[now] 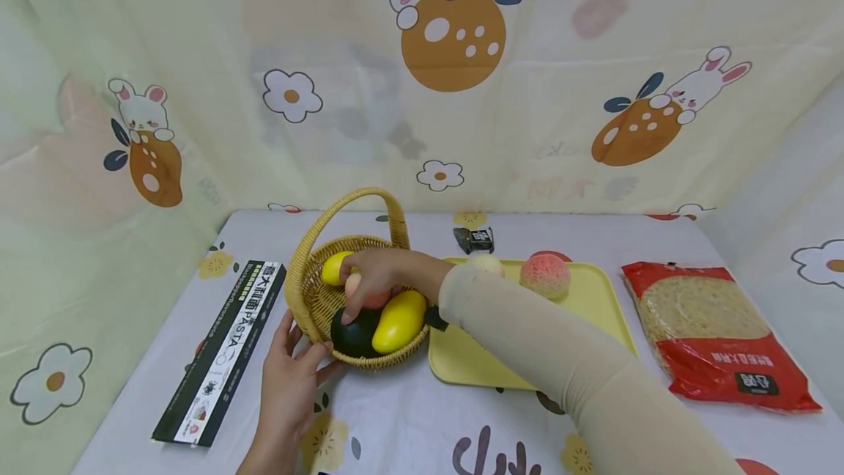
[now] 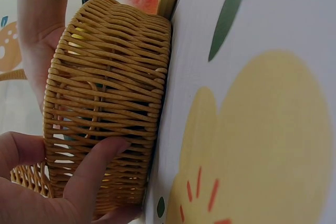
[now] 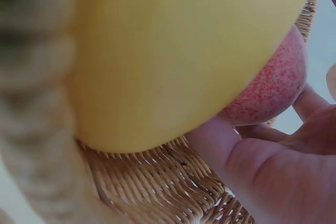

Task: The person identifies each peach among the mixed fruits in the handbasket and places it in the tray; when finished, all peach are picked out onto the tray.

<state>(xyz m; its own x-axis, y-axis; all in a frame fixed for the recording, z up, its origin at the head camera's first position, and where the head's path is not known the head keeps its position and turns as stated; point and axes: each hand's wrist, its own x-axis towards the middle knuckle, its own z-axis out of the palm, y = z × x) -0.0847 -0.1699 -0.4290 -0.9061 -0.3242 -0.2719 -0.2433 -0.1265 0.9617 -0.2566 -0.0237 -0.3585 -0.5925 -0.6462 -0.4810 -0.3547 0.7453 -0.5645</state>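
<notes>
Pale cloth hangs behind and at both sides, its backdrop [image 1: 356,160] printed with three rabbits, the top one cut off by the frame; a white patterned tablecloth [image 1: 389,416] covers the table. One wicker basket [image 1: 379,362] stands near the middle, holding at least four fruits: one lemon [image 1: 335,268], one mango [image 1: 399,322], one dark avocado [image 1: 352,339] and one peach [image 3: 278,85], mostly hidden.

Inside the basket, the right hand [image 1: 382,270] pinches this peach between thumb and fingers — some fingertips are out of sight. The left hand [image 1: 297,369] grips the basket's outer side, fingers spread, thumb against the wicker.

To the right, one yellow tray [image 1: 593,314] carries a second peach [image 1: 545,275] and one pale round fruit [image 1: 489,264], partly covered by the sleeve [image 1: 567,343]. One small black packet [image 1: 473,240] lies behind, one red bag [image 1: 725,343] far right, one long box [image 1: 220,354] left — its small print unreadable.
</notes>
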